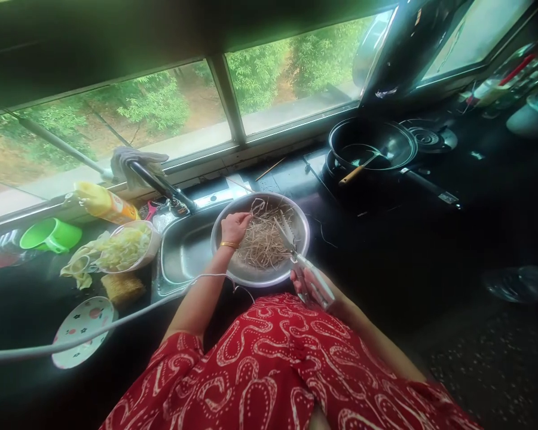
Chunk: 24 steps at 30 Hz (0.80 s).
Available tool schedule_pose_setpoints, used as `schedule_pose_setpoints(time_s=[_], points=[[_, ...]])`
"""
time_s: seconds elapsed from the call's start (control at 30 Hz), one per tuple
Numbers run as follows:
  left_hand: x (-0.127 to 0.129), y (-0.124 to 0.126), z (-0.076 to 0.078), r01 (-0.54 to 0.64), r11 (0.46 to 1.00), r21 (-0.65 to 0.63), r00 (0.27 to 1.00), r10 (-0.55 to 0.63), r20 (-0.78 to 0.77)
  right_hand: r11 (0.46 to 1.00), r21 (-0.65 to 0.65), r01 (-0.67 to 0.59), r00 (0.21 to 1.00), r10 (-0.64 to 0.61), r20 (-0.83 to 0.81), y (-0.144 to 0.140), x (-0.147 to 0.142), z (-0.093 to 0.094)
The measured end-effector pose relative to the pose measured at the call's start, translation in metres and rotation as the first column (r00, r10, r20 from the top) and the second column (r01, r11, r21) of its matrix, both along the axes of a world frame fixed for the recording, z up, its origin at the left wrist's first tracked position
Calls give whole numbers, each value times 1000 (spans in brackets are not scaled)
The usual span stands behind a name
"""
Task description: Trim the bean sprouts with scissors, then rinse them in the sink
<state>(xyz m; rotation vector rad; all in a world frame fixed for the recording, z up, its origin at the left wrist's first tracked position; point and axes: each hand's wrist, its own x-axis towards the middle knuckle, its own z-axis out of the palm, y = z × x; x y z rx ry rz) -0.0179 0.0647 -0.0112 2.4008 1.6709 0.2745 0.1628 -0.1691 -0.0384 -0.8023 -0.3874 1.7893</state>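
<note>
A round metal basin (303, 251) rests partly over the sink and holds a heap of thin, dry, brownish root-like strands (264, 242). Over its left side, my left hand (235, 229) is closed in a pinch on one or a few of these strands; a pale loop of strand rises just past the fingertips. At the basin's right front, kitchen scissors (302, 257) with pale handles are gripped in my right hand (298, 282). Their blades are spread apart and point away from me over the heap.
Left of the sink (179, 257) stand a bowl of pale cut vegetables (128, 246), a sponge (123, 288), a patterned bowl (83, 331), a green cup (51, 235) and a yellow bottle (105, 203). A white cable (152, 307) crosses my left forearm. On the right, a wok (372, 143) sits on the stove.
</note>
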Motion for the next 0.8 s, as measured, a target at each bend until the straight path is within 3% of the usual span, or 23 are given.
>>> schedule_pose_setpoints(time_s=[0.17,0.33,0.43,0.53,0.8], points=[[2,-33,-4,-18,1000,21,999,19,-50,995,48,-85,996,84,22,18,-11,1],[-2,-55,-16,75,996,54,991,-69,-114,992,53,-118,993,118,5,36,-18,-6],[-3,-61,-21,124,991,44,982,-117,-147,998,48,-35,998,37,-46,46,-25,-13],[-3,-63,-28,128,992,12,976,-123,-182,998,-44,45,993,-50,-109,56,-35,-17],[-5,-59,-43,95,995,-27,965,-99,-243,984,-147,103,990,-116,-80,58,-52,-22]])
